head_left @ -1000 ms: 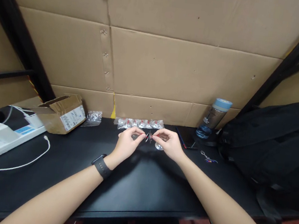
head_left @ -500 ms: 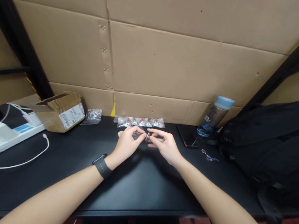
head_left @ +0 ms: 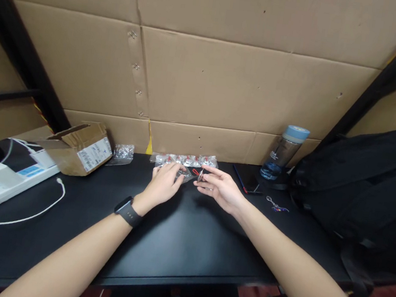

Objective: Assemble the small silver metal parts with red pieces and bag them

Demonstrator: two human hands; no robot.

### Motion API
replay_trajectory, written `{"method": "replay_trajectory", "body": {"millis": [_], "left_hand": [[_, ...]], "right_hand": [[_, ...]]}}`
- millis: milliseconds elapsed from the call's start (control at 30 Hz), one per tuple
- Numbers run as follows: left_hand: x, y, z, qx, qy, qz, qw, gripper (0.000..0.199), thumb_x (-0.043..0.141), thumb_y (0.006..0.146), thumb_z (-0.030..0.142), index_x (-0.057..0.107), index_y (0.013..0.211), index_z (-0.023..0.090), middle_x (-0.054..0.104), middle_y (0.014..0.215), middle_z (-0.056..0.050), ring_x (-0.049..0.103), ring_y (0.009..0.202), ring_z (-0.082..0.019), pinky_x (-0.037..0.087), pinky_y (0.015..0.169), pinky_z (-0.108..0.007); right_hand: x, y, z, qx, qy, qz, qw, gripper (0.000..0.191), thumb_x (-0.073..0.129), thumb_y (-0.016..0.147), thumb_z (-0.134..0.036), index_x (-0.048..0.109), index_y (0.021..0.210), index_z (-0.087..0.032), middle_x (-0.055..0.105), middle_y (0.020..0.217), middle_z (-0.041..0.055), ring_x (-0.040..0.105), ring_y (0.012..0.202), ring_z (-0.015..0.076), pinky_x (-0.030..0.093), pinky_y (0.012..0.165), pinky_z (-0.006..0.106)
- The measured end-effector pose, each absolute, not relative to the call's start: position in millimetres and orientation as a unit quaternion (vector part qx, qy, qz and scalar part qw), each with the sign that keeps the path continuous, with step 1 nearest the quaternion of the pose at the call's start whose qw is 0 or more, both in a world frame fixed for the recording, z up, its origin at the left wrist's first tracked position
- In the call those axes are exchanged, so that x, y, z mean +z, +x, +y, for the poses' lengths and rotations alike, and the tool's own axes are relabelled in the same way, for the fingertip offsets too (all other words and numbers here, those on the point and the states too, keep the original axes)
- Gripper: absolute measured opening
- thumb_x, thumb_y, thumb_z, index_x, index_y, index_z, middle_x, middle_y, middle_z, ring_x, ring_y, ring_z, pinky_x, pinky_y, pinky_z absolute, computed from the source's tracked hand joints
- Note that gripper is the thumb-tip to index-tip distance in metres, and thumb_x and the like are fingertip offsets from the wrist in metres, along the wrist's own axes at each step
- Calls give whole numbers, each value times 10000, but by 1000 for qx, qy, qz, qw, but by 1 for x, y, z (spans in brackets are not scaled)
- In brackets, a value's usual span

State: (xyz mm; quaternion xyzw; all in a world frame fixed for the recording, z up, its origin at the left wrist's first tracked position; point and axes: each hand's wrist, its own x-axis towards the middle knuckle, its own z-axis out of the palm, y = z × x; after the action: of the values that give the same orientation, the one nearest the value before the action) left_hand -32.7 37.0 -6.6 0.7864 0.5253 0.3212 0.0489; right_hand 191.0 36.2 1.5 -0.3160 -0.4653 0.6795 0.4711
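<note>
Between the fingers of my right hand [head_left: 222,189] is a small round metallic item [head_left: 201,175], held on edge, with a red loop [head_left: 195,172] beside it. My left hand [head_left: 165,183], with a dark watch on its wrist, has its fingers curled over a clear plastic bag [head_left: 188,175] and holds it. Just behind my hands lies a row of clear packets [head_left: 208,161] with shiny and red pieces inside. My left hand covers part of that row.
An open cardboard box [head_left: 89,152], a clear packet [head_left: 124,153] and a white power strip [head_left: 9,185] with cables lie left. To the right are a phone [head_left: 248,179], a blue-lidded bottle [head_left: 284,152], a keychain [head_left: 279,208] and a black backpack [head_left: 366,188].
My hands have come apart. My left hand has moved left, away from the metallic item, which stays in my right hand. The plastic bag and red loop now show more clearly.
</note>
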Motion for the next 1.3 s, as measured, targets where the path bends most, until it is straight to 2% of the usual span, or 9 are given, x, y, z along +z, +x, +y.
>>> {"method": "replay_trajectory", "body": {"millis": [233,333,500,633,767,867,1000,1167,1300], "left_hand": [[-21,-44,40,170,879,444,47,322,408,1006,426,624,1198,283,640,1213,-68,594,1129,-244,376,978,-416],[-22,-43,34,145,894,422,42,368,445,989,446,597,1303,328,619,1272,-82,600,1131,-254,377,984,-415],[-18,-41,24,132,912,386,38,367,460,990,438,600,1329,419,581,1388,-61,570,1229,-265,371,1004,-410],[-15,-38,18,115,921,371,39,369,508,973,438,603,1330,444,566,1428,-68,556,1258,-294,371,1001,-435],[-15,-36,12,94,930,353,42,378,513,976,435,580,1345,474,510,1497,-73,502,1324,-327,374,988,-460],[-13,-34,8,85,932,349,43,391,497,986,413,557,1366,481,490,1516,-83,497,1329,-337,373,990,-483],[-8,-32,3,58,933,350,56,420,499,987,396,520,1395,492,446,1550,-83,462,1362,-347,369,1011,-520],[-1,-30,0,35,932,348,93,445,546,963,403,512,1394,510,400,1581,-30,388,1412,-355,327,1077,-570],[1,-31,1,6,924,359,133,457,530,966,403,490,1407,518,326,1622,7,289,1471,-367,259,1125,-626]], "right_hand": [[4,203,48,682,-324,-437,489,508,814,791,-303,640,1264,-243,737,1056,80,752,945,254,586,918,429],[4,205,49,657,-330,-460,498,535,852,742,-287,660,1239,-239,726,975,50,751,925,236,585,910,404],[2,209,52,552,-368,-553,504,526,853,696,-311,693,1192,-237,679,1080,61,733,858,202,591,773,336],[13,221,52,315,-411,-755,402,411,789,697,-262,751,1104,-216,664,1130,75,678,808,165,553,770,313],[26,235,47,149,-411,-862,256,442,762,673,-212,759,1114,-236,698,1066,68,666,910,206,508,862,313],[29,238,43,137,-418,-880,177,515,761,645,-213,726,1158,-239,728,1001,50,672,855,209,498,794,281],[27,233,37,129,-422,-889,122,455,765,626,-231,728,1080,-238,737,908,36,663,793,204,467,712,254],[23,222,29,118,-425,-893,86,346,753,654,-261,726,998,-247,727,834,18,650,732,187,430,657,242],[18,214,28,108,-431,-890,102,263,753,688,-275,721,946,-237,723,833,22,655,761,187,418,665,240]]}}
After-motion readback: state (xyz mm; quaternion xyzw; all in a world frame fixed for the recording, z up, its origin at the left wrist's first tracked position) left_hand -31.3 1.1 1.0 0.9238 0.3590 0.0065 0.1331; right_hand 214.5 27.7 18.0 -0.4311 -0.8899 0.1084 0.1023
